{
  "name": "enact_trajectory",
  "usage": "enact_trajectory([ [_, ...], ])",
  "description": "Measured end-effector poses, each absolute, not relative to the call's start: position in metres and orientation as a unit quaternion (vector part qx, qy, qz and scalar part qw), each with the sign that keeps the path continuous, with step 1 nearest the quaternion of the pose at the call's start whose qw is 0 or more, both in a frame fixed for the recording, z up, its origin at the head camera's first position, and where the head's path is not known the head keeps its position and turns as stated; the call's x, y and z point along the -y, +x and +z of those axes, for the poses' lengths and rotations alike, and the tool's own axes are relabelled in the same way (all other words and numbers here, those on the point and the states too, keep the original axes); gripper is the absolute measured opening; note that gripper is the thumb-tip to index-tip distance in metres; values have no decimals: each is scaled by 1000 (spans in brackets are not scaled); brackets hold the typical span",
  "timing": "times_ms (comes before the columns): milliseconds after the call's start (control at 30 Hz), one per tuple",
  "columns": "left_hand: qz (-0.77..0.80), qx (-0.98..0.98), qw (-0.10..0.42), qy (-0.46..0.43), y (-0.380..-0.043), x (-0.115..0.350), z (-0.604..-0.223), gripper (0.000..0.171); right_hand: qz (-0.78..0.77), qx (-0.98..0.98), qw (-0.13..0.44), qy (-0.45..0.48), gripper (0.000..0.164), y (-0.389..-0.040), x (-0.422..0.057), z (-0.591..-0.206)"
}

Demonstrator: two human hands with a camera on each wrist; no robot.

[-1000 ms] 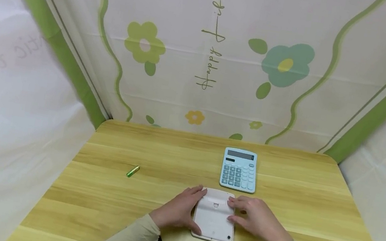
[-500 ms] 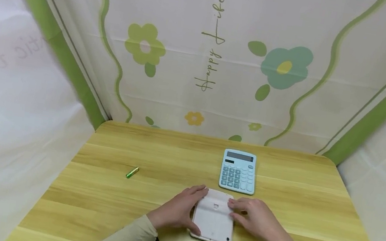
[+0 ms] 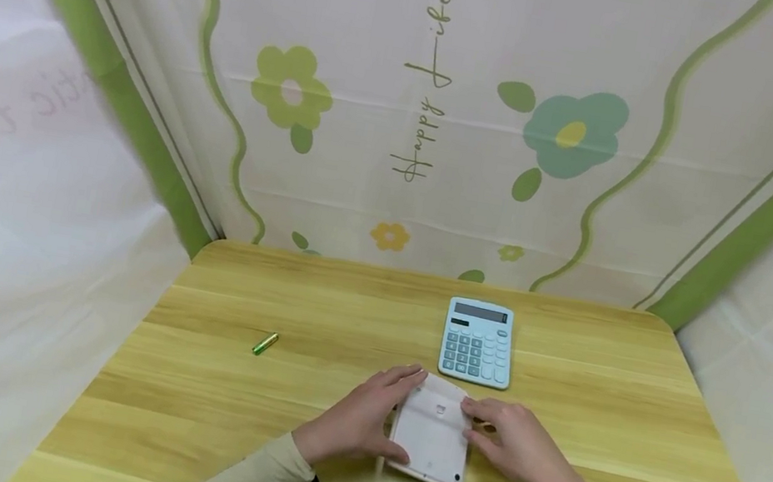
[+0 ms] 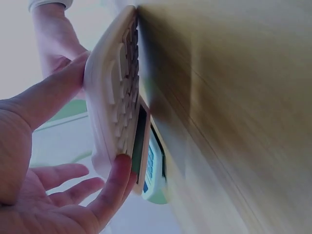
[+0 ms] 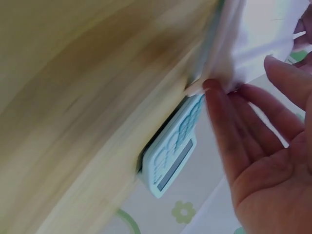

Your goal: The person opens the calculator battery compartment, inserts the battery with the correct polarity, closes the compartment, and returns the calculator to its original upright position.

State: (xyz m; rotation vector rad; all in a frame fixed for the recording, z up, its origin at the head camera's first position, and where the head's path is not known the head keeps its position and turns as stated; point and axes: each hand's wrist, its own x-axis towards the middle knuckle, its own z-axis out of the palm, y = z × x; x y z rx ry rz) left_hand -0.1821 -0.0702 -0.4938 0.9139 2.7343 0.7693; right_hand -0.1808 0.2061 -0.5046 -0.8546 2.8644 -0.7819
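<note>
The white calculator [image 3: 430, 442] is lying back-up between the two hands over the near part of the desk [image 3: 177, 410], tilting with its left side raised and its keys [image 4: 122, 61] facing down. The left grip [image 3: 361, 421] is spanning that raised side, its thumb pressing the near end and its index finger hooking the far end by the display, so it is having firm-looking hold with a wide spread. The right grip [image 3: 514, 442] is only touching the far right corner with fairly straight fingertips; whether its thumb is also bearing on the edge, I cannot tell. The likeliest trouble, I am judging, is a slip: the left grip is holding by smooth, rounded edges, so a sideways push from the right fingertips could be twisting the body loose and dropping it flat on its keys. The blue calculator [image 3: 478, 344] is sitting face-up just beyond the far end, so swinging or sliding forward could be knocking it askew. The green battery [image 3: 266, 343] is lying well apart to the left; being round, it could be rolling off if the desk were jolted or a sleeve were brushing it.
</note>
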Motion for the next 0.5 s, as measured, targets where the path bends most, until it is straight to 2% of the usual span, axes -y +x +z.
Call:
enact_trajectory([
  [300, 294, -892, 17, 343, -176, 65, -486, 112, -304, -921, 65, -234, 45, -179, -203, -502],
  [500, 334, -869, 11, 365, -173, 62, -484, 109, -330, -921, 97, -184, 45, -179, -201, -502],
])
